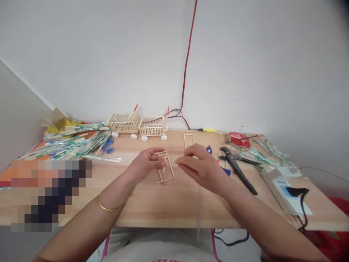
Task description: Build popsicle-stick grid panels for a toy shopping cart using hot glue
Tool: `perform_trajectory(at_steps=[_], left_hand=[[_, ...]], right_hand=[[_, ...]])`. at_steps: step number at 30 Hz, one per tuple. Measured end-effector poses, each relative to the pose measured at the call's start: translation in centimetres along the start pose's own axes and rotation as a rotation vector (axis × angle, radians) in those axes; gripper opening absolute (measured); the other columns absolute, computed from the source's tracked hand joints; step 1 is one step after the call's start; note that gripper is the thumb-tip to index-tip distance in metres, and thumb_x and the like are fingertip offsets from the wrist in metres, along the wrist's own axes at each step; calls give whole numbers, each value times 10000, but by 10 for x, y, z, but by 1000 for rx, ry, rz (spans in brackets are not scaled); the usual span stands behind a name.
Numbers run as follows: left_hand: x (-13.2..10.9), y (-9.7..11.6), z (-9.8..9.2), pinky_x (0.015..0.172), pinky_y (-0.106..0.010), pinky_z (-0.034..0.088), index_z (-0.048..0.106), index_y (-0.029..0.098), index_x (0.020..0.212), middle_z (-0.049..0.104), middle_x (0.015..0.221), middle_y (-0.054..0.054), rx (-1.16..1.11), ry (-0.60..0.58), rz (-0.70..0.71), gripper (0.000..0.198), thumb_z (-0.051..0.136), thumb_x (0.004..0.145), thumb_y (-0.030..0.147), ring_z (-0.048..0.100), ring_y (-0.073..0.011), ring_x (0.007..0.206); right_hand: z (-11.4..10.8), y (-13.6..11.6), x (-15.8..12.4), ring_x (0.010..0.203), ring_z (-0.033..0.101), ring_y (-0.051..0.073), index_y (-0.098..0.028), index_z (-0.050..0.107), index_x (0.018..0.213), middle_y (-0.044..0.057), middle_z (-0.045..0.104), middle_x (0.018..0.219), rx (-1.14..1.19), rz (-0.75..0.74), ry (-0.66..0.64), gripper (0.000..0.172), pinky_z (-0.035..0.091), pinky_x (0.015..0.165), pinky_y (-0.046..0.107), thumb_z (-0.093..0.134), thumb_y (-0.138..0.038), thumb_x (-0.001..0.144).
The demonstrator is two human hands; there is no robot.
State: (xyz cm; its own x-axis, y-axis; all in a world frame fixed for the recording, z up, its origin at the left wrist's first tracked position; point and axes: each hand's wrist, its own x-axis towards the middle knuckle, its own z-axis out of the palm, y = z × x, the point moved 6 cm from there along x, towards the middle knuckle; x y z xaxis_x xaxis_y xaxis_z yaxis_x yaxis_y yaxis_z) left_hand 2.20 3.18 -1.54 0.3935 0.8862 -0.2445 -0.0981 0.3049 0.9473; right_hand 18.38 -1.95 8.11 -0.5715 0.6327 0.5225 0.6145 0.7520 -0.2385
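Observation:
My left hand (147, 163) is closed in a pinch on a short wooden stick (164, 164), held inside a small rectangular stick frame (171, 169) that lies on the table. To the right of that frame, my right hand (200, 165) hovers with thumb and fingers pinched together. Whatever its fingertips hold, if anything, is hidden or too small to make out. Behind the right hand lies a second stick frame (190, 135), partly covered by it. A faint pale streak (199, 214) runs down below the right hand; I cannot tell what it is.
Two stick-built carts (124, 123) with white wheels stand by the wall. Wrapped chopsticks (79, 143) and blue discs (109, 150) lie left. Black-handled cutters (237, 171), a yellow-handled tool (208, 130), a red packet (240, 139) and a white box (286, 193) are right.

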Motion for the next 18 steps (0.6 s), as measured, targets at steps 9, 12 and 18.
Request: perform_trajectory(at_steps=[9,12,18], left_hand=[[3,-5,5,639,-233,434,541,158,1129,671,698,19,159,-144,14,590,771,587,193,618,-132,640],[2,-8,7,635,-238,438,550,162,1097,685,743,-3,166,-188,-2,567,773,577,203,629,-148,667],[3,14,-26,636,-257,426,597,137,1072,683,766,-28,375,92,46,529,735,615,364,603,-147,661]], right_hand=[[48,-11,29,953,400,226,-202,644,1009,83,561,1015,-130,-146,-319,178,325,803,367,551,-193,858],[51,-10,27,946,394,219,-194,666,894,73,569,985,-109,-164,-350,119,311,793,359,554,-227,868],[52,9,17,940,403,206,-214,677,780,64,529,980,7,-41,-251,123,297,788,351,573,-218,846]])
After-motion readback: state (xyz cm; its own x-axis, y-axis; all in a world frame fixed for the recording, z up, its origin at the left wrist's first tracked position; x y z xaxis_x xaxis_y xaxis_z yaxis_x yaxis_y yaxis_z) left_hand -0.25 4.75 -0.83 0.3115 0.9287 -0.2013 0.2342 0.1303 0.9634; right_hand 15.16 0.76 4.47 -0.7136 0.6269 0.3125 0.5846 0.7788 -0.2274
